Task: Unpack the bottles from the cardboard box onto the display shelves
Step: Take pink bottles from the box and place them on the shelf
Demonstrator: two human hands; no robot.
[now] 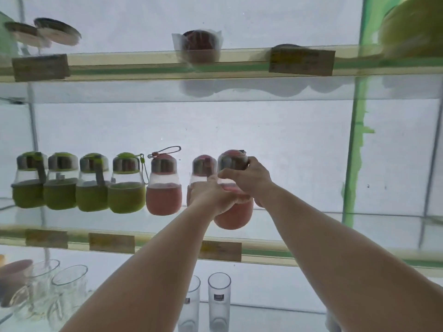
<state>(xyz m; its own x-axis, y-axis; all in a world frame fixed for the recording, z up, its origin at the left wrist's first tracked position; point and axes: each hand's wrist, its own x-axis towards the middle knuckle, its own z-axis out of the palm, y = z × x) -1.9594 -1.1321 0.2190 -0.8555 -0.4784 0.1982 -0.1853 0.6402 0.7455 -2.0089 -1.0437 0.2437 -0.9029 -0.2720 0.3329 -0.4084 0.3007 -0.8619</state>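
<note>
- The middle glass shelf (299, 226) has lots of open room on its right side, from the hands out to the green post (354, 149).
- On its left side stand four green bottles (126, 185) in a row, then a pink bottle (164, 185) with a loop on top, then another pink one (203, 167) half hidden by the hands.
- Brown tags (111, 242) hang on the shelf's front edge — the writing is too blurry to read.
- The pink bottle being held (233, 215) sits near the front edge, maybe a bit above the glass.
- The left hand (213, 195) wraps round its middle.
- The right hand (247, 178) grips its silver cap (232, 161) — fingers curled tight.
- Clear glasses (219, 303) stand on the shelf below.
</note>
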